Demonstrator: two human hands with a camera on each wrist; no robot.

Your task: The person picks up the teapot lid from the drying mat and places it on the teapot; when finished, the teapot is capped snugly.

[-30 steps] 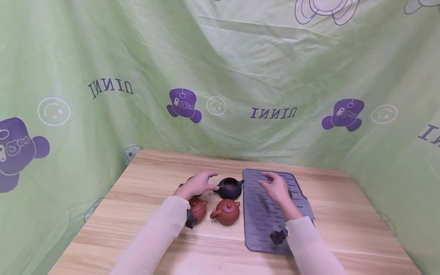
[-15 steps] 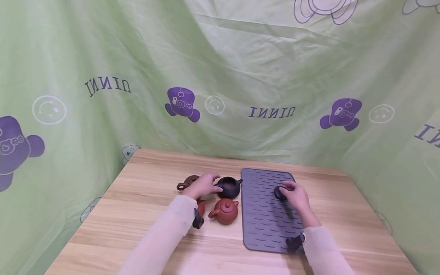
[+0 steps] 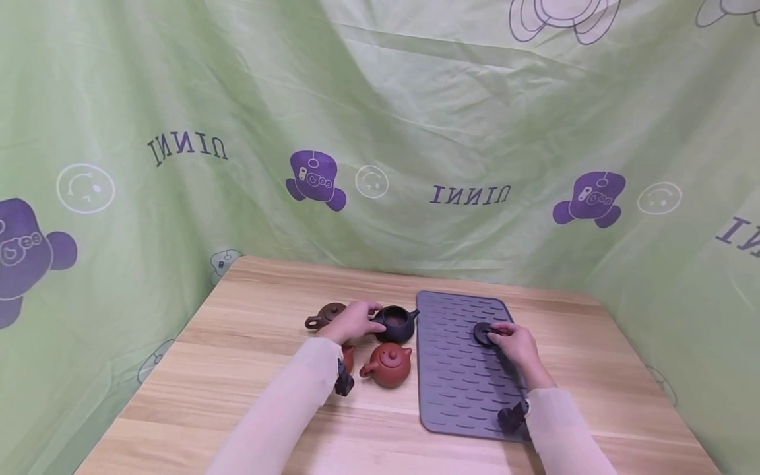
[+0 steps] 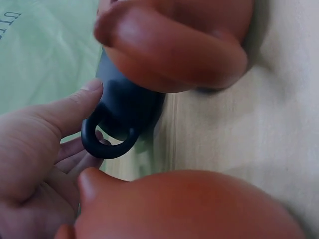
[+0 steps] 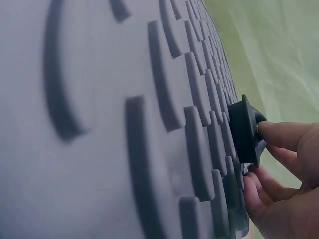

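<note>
My left hand (image 3: 351, 322) is at the handle side of a lidless black teapot (image 3: 396, 326), thumb and fingers parted. Seen from the left wrist, the thumb lies near the black teapot (image 4: 127, 102) above its loop handle (image 4: 107, 150), with the fingers behind; firm contact cannot be made out. On the ridged grey mat (image 3: 451, 389), my right hand (image 3: 518, 344) pinches the knob of a round black teapot lid (image 3: 481, 334). The right wrist view has this lid (image 5: 243, 132) at the mat's surface, thumb and a finger at its knob.
A red teapot (image 3: 390, 365) with its lid on stands before the black one. Another red teapot (image 3: 348, 359) is partly hidden by the left wrist, and a brown teapot (image 3: 330, 313) stands behind the left hand. Green curtain (image 3: 380, 237) hangs beyond the wooden table (image 3: 267, 396).
My right hand has moved right across the mat to the black lid and taken its knob. My left hand has shifted slightly right, closer around the black teapot's handle.
</note>
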